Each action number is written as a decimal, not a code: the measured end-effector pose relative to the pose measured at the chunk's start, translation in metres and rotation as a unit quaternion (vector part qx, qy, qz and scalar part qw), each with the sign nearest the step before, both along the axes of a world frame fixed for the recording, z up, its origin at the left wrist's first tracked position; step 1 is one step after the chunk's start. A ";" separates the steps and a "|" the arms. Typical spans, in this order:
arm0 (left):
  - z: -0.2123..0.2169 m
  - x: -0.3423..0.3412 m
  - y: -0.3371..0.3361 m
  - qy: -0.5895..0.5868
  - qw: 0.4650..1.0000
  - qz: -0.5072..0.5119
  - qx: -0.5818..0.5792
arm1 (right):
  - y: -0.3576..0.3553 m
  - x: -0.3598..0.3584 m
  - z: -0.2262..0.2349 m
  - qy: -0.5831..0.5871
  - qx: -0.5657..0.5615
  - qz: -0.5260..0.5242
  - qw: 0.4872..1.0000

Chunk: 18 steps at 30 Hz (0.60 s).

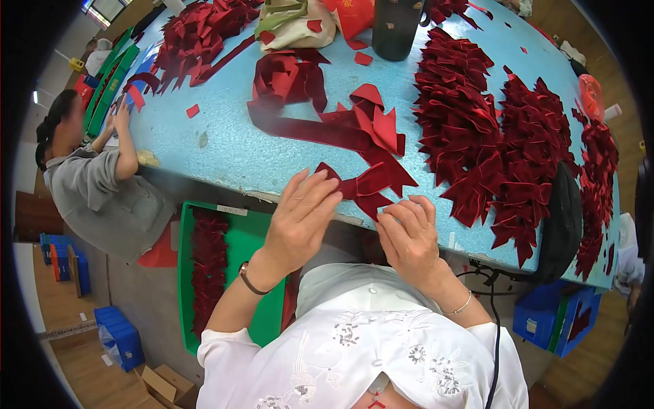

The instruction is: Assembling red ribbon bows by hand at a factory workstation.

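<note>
Where the wooden floor shows at the far left, blue plastic crates and a cardboard box sit low beside the work table — a long surface covered in speckled, pale blue sheeting that bends with the lens. A co-worker in a grey top leans on its left end, near stacked green trays. Below the table edge, a green tray holds a row of dark red folded bows. On the tabletop lie heaps of soft, velvety red ribbon pieces, a loose coil with a long ribbon strip trailing from it, and small cut scraps. The left hand is raised with fingers spread wide, fingertips at a red bow piece lying at the table's near edge. The right hand has curled fingers touching the piece's lower tail; whether they pinch it I cannot tell. Further right, dense piles of pointed, notched red bows crowd the table — a black rounded object sits at its edge, with blue crates below.
</note>
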<state>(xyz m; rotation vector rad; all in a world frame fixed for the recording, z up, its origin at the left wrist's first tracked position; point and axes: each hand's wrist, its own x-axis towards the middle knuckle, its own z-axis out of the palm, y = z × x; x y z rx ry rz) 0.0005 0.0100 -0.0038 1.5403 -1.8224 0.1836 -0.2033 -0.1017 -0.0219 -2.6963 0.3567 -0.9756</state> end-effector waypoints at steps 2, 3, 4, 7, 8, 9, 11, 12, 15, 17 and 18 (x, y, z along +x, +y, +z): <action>-0.003 -0.004 -0.012 0.009 0.999 -0.025 0.018 | 0.001 0.008 0.003 0.010 0.016 -0.011 1.000; -0.005 -0.006 -0.016 0.014 0.999 -0.037 0.027 | 0.002 0.011 0.003 0.015 0.024 -0.017 0.999; -0.007 -0.008 -0.018 0.016 0.999 -0.040 0.028 | 0.002 0.012 0.002 0.018 0.026 -0.019 0.999; -0.014 -0.010 -0.024 0.007 0.992 -0.084 0.089 | 0.001 0.015 -0.004 0.039 -0.010 -0.029 0.999; -0.016 -0.011 -0.025 0.008 0.992 -0.087 0.091 | 0.000 0.014 -0.005 0.040 -0.008 -0.031 0.999; -0.018 -0.012 -0.023 -0.007 0.992 -0.078 0.103 | 0.000 0.013 -0.006 0.044 -0.022 -0.023 0.999; -0.022 -0.015 -0.021 -0.037 0.989 -0.060 0.128 | -0.002 0.010 -0.009 0.050 -0.049 -0.005 0.998; -0.023 -0.016 -0.020 -0.035 0.989 -0.060 0.129 | -0.002 0.009 -0.010 0.052 -0.048 -0.004 0.998; -0.023 -0.018 -0.020 -0.050 0.988 -0.045 0.142 | -0.001 0.006 -0.013 0.054 -0.040 0.009 0.998; -0.024 -0.020 -0.019 -0.049 0.988 -0.038 0.140 | 0.000 0.006 -0.014 0.052 -0.037 0.015 0.998; -0.025 -0.021 -0.020 -0.048 0.989 -0.036 0.136 | 0.000 0.005 -0.015 0.051 -0.034 0.016 0.998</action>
